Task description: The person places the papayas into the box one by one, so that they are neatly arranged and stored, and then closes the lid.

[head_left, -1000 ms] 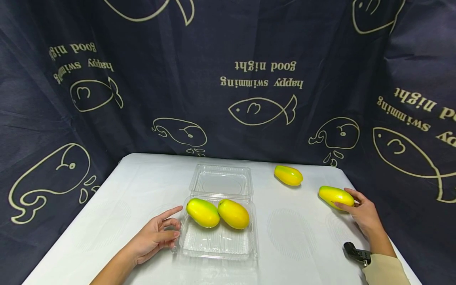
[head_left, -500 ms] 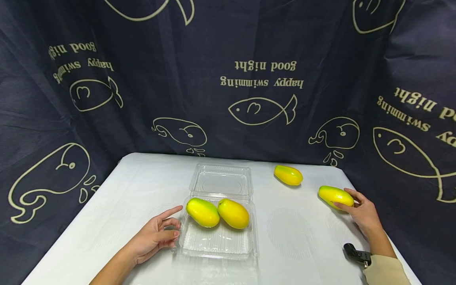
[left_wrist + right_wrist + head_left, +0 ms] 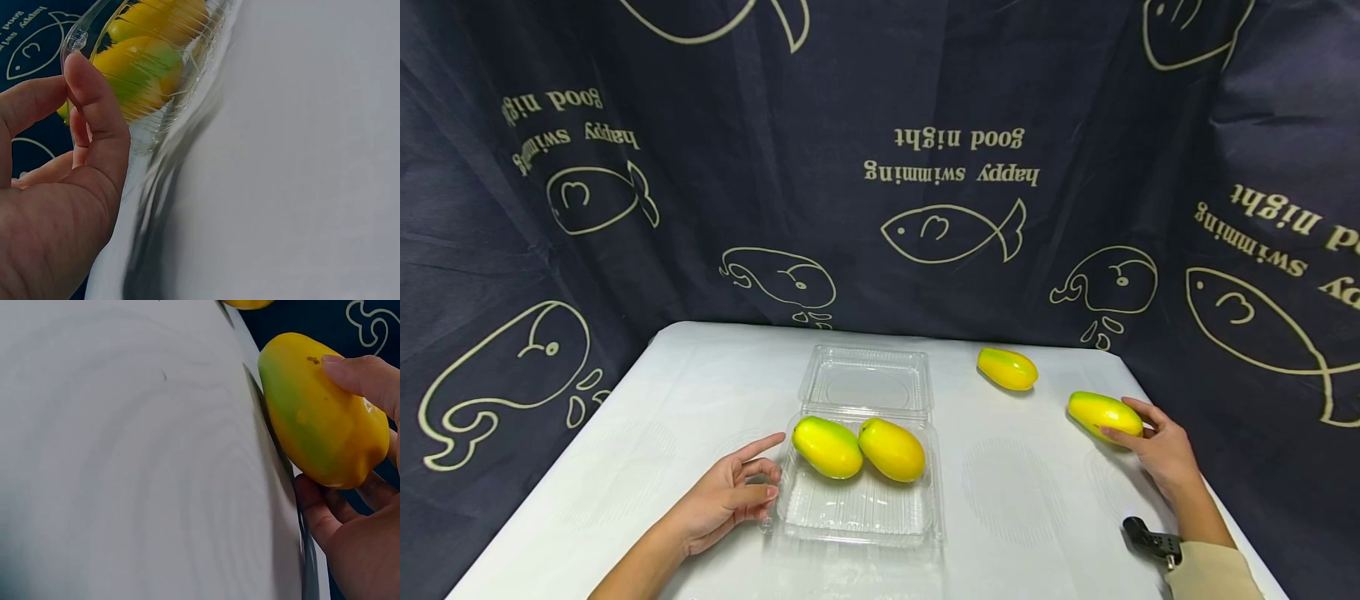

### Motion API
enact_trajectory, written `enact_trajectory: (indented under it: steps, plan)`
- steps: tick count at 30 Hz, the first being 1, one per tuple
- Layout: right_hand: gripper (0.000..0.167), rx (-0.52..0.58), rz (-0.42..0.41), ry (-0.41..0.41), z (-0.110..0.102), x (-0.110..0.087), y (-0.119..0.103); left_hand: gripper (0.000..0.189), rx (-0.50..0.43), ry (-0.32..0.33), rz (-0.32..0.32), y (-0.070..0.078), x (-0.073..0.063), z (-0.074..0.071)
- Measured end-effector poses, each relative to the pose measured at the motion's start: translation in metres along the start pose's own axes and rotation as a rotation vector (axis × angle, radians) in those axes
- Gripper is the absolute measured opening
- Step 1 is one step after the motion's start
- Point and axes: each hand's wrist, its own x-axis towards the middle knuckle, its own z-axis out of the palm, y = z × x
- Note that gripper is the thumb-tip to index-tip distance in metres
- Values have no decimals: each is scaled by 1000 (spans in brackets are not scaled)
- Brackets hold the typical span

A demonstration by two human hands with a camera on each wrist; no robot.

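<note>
A clear plastic clamshell box (image 3: pixel 857 517) lies open on the table, its lid (image 3: pixel 868 383) folded back to the far side. Two yellow-green papayas, a left one (image 3: pixel 827 448) and a right one (image 3: pixel 892 451), lie side by side in its base. At the box's left edge, my left hand (image 3: pixel 722 504) pinches the rim between thumb and a finger, index finger extended. Far to the right, my right hand (image 3: pixel 1165 450) grips another papaya (image 3: pixel 1101 414) by its near end; in the right wrist view the thumb lies on top of this papaya (image 3: pixel 319 419) and the fingers curl beneath.
One more papaya (image 3: pixel 1007 369) lies near the table's back edge, right of the lid. A white cloth (image 3: pixel 1015 492) covers the table. Dark curtains (image 3: pixel 955 292) with fish drawings hang behind and at both sides. A black wrist mount (image 3: pixel 1150 537) sits by the right sleeve.
My right hand and the papaya in it have shifted very slightly to the left. The left hand, the box and the other papayas stay where they were.
</note>
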Motion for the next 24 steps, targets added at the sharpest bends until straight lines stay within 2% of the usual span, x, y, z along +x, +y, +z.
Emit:
enact_trajectory:
  steps: [24]
  plan:
    - [88,21,5,16,7,-14,-4,83,-3,-26,28,3,-3,-1]
